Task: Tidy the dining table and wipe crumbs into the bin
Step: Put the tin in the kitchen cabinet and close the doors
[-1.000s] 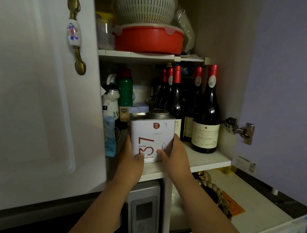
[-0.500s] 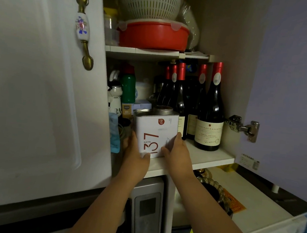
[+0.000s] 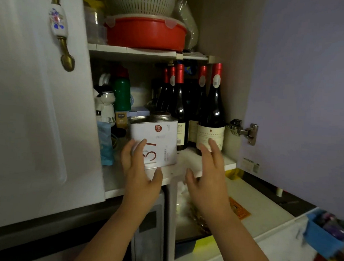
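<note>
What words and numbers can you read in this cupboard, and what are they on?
"31": big red digits on the white tin; the left hand hides part of the number.
Front wine bottle: the label's print is too blurred to read.
Red square logo on the tin: too small to read.

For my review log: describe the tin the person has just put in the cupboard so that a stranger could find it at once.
Look in the open cupboard, on the lower shelf, under the shelf holding the red container. Left of the red-capped wine bottles stands a white square tin near the front edge, with the left hand at its front. It alone is boxy and white, with large red numerals and a round metal lid.
</note>
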Demonstrator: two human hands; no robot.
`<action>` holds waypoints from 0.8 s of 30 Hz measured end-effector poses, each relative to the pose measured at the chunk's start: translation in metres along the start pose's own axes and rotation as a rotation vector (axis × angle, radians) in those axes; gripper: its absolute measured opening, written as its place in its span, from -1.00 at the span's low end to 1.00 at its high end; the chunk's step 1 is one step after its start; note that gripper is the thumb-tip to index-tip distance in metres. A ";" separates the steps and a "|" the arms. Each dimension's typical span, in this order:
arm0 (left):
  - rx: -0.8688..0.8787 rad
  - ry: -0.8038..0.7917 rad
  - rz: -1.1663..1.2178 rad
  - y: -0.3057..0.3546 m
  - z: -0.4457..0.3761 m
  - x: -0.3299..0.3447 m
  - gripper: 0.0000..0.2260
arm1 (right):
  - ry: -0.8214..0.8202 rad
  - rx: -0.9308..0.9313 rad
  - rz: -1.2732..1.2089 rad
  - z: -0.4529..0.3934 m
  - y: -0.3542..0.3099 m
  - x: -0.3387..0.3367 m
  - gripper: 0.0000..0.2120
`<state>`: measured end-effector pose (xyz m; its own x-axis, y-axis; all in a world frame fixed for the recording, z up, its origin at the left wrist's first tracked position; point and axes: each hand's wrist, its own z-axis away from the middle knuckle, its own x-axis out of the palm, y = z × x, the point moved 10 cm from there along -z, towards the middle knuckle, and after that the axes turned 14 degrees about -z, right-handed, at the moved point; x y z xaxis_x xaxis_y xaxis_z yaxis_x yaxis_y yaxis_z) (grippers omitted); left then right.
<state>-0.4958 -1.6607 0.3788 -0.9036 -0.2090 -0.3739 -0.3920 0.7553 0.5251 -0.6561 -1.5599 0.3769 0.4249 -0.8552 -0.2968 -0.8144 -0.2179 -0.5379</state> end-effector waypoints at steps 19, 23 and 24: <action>0.664 -0.358 0.469 0.382 0.094 0.109 -0.46 | 0.742 -0.054 0.542 0.106 -0.005 -0.408 -0.41; 0.691 -0.437 0.394 0.400 0.118 0.139 -0.30 | 0.543 0.097 0.104 0.098 0.042 -0.393 -0.48; 0.690 -0.458 0.369 0.399 0.122 0.147 -0.28 | 0.542 0.106 0.080 0.098 0.045 -0.390 -0.49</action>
<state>-0.7640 -1.3140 0.4404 -0.7367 0.2761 -0.6173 0.2324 0.9606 0.1523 -0.8203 -1.1901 0.3914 0.0769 -0.9927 0.0933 -0.7797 -0.1182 -0.6149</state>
